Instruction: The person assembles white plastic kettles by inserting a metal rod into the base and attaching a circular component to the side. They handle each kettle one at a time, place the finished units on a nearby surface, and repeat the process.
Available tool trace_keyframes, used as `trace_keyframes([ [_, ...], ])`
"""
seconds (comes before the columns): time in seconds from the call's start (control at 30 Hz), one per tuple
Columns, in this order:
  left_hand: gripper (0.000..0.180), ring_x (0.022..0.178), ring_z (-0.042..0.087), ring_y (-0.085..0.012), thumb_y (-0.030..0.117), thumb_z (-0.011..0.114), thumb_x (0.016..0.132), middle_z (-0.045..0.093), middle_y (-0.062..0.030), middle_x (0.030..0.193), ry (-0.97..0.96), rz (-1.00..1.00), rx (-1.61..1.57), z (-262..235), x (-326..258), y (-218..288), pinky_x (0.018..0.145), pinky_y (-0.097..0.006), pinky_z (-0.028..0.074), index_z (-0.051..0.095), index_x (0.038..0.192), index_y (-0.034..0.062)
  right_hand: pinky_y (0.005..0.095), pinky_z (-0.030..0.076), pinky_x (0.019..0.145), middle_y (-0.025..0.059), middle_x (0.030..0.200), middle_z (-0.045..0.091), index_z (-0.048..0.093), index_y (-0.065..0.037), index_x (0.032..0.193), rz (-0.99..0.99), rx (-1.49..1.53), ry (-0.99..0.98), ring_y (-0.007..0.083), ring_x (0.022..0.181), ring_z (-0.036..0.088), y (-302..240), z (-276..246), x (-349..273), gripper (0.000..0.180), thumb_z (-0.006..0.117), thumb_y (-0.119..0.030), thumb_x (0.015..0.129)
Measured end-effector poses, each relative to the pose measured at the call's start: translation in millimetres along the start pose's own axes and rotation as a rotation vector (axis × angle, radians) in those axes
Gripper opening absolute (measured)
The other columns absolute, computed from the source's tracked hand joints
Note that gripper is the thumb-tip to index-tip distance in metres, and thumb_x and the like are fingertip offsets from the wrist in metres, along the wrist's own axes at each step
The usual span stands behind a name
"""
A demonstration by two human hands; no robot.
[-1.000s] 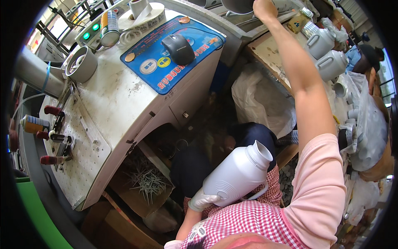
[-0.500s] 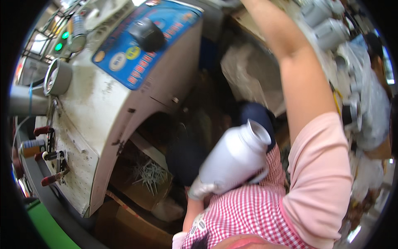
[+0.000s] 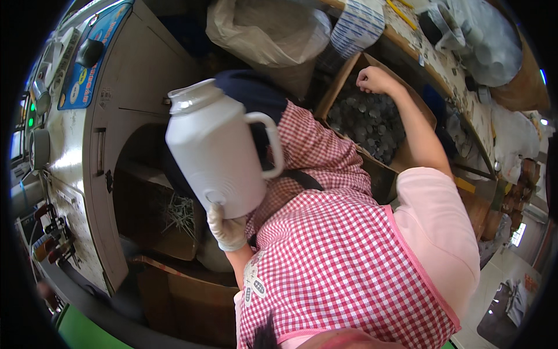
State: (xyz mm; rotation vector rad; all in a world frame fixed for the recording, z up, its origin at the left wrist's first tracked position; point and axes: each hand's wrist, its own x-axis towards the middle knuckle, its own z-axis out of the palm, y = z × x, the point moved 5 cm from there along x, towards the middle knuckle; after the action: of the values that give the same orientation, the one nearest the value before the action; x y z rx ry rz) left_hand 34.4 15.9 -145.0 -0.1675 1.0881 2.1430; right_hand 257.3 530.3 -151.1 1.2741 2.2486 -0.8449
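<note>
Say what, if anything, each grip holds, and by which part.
The left grip holds a pale handled jug by its base end. The right grip is over the box of small discs; whether it holds anything cannot be told.

A pink-edged, red-and-white checked apron (image 3: pixel 343 256) is partly covering a pale pink short-sleeved top (image 3: pixel 437 224) and dark navy trousers (image 3: pixel 253 90), while a whitish glove (image 3: pixel 231 235) is wrapping the left hand (image 3: pixel 225 228).
</note>
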Motion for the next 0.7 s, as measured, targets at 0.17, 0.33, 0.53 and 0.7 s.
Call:
trace_keyframes([
  [0.17, 0.048, 0.125, 0.06, -0.0218, 0.025, 0.068, 0.099, 0.062, -0.0095, 0.135, 0.104, 0.306, 0.322, 21, -12, 2, 0.107, -0.037, 0.05, 0.054, 0.14, 0.0049, 0.0466, 0.056, 0.087, 0.0182, 0.108, 0.071, 0.072, -0.004, 0.105, -0.14, -0.123, 0.366, 0.0387, 0.105, 0.067, 69, 91, 15, 0.027, 0.076, -0.011, 0.08],
  [0.33, 0.039, 0.124, 0.061, -0.0214, 0.022, 0.063, 0.102, 0.063, -0.0107, 0.136, 0.007, 0.133, -0.177, 39, -9, 2, 0.108, -0.039, 0.05, 0.059, 0.135, 0.0031, 0.0469, 0.054, 0.091, 0.0176, 0.12, 0.065, 0.069, -0.005, 0.114, -0.17, -0.236, 0.547, 0.0396, 0.109, 0.064, 80, 128, 16, 0.035, 0.079, -0.011, 0.081],
  [0.53, 0.044, 0.13, 0.057, -0.0232, 0.029, 0.059, 0.105, 0.059, -0.0097, 0.141, -0.069, 0.175, -0.143, 66, -14, 10, 0.111, -0.045, 0.047, 0.054, 0.141, 0.0044, 0.0326, 0.052, 0.069, 0.0065, 0.09, 0.072, 0.076, 0.0, 0.105, -0.157, 0.548, 0.521, 0.0158, 0.078, 0.066, 51, 82, -18, 0.026, 0.078, -0.022, 0.091],
  [0.7, 0.043, 0.129, 0.058, -0.0212, 0.024, 0.056, 0.107, 0.059, -0.0078, 0.141, 0.031, 0.219, -0.024, 66, -13, 11, 0.109, -0.044, 0.048, 0.049, 0.146, 0.0062, 0.0193, 0.042, 0.059, 0.0002, 0.092, 0.069, 0.067, 0.002, 0.13, -0.528, 1.394, -0.144, 0.0037, 0.07, 0.055, -111, 58, -88, 0.037, 0.074, -0.012, 0.096],
])
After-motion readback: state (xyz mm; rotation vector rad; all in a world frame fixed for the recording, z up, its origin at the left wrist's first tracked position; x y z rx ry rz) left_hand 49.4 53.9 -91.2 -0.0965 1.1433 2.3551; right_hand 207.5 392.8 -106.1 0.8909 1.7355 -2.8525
